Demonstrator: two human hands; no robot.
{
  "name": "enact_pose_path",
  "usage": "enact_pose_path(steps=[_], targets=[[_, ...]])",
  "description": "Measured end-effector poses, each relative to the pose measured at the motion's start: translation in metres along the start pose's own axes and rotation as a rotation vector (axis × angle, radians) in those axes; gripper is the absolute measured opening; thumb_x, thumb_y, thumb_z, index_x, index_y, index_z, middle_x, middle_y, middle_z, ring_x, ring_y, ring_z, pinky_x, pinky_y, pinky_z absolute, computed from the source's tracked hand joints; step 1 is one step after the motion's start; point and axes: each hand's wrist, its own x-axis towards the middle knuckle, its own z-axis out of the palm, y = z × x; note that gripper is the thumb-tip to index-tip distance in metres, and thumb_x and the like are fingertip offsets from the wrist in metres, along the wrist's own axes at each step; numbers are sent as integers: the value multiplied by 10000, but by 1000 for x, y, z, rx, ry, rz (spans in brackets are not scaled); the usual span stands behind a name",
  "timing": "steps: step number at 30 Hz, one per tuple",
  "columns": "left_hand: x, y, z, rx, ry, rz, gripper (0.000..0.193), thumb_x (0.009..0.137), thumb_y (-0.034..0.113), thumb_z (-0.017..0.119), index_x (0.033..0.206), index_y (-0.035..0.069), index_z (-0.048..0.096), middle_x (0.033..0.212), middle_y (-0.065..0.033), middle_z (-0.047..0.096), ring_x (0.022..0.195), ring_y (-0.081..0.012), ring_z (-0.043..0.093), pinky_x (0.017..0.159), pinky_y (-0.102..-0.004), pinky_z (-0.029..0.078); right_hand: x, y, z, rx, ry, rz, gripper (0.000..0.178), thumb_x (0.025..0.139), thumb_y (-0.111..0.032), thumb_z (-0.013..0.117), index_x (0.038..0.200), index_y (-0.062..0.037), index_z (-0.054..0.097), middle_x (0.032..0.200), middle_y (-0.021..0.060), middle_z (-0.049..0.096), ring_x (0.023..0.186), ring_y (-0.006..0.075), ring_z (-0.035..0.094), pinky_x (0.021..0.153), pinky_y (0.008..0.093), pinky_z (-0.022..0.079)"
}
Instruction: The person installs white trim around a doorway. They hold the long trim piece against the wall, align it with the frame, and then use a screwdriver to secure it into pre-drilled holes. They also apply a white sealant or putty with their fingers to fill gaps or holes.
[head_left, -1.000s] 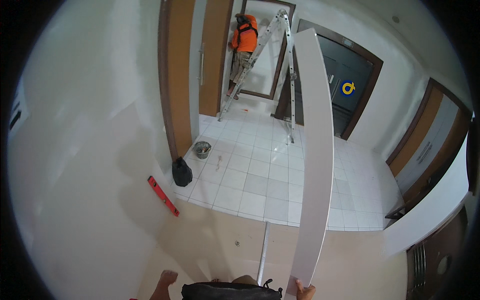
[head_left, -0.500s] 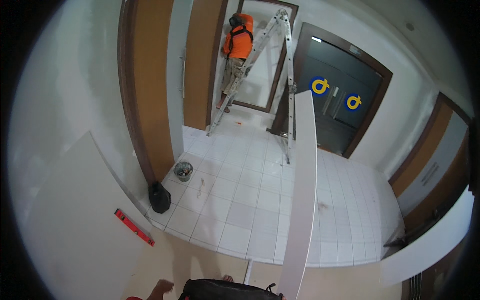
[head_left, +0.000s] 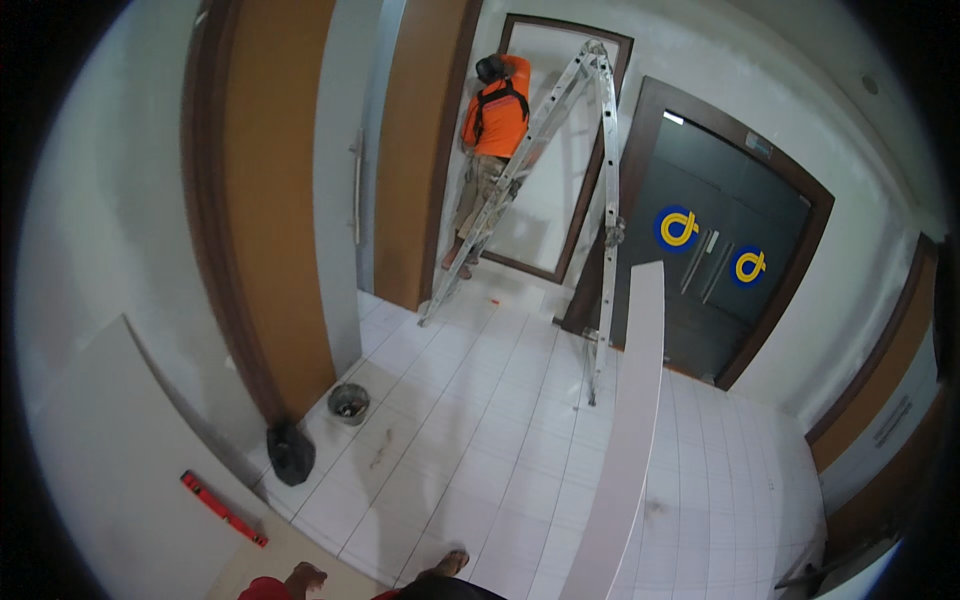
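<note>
My left hand shows at the lower edge, beside a bit of red clothing. Its fingers are loosely bent and apart, and I see nothing in them. The nearest thing is a red spirit level lying against a large pale board at the left. My right hand is out of view. A long, narrow white panel rises from the lower edge right of the middle; what holds its lower end is hidden. My bare foot is on the floor tiles, above a black thing cut off by the edge.
An aluminium stepladder stands ahead, and behind it a person in orange faces the wall. A bucket and a black bag stand by the left door frame. A dark glass door is at the back right.
The view has moved forward and tilted up, so the ladder, door and narrow panel sit lower. My foot has come onto the tiles. A white panel at the right has mostly left the view.
</note>
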Motion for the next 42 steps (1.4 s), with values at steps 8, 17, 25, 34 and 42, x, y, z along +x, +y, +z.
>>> enact_pose_path(steps=[8,17,25,34,42], targets=[[225,392,-168,936,353,721,270,965,298,531,950,111,724,931,-123,746,902,-303,728,757,-474,589,182,20,5,-35,263,40,368,882,-333,737,724,-12,653,631,184,642,551,337,601,518,478,458],[245,863,-197,-289,72,880,243,1007,213,588,1111,17,687,979,-108,742,835,-196,717,788,-361,594,378,-169,-244,-90,186,533,566,949,-486,694,1058,68,726,930,310,700,923,354,707,721,489,547],[327,797,-110,564,6,326,326,990,330,593,916,38,715,828,-142,734,750,-256,723,677,-416,587,673,-173,-338,213,362,231,515,853,-417,851,937,83,763,788,162,750,675,229,683,637,395,548],[305,855,-88,-610,-20,-100,379,935,416,727,848,47,721,742,-107,719,616,-221,684,555,-424,558,943,-277,-439,678,366,41,268,874,-154,800,959,86,715,752,71,671,616,153,606,560,321,512],[446,1147,-247,-65,384,398,355,965,363,645,1018,23,732,976,-137,766,919,-216,739,852,-364,585,1144,-330,-471,239,409,-42,360,916,-318,804,996,33,799,903,129,791,742,166,717,689,326,575]])
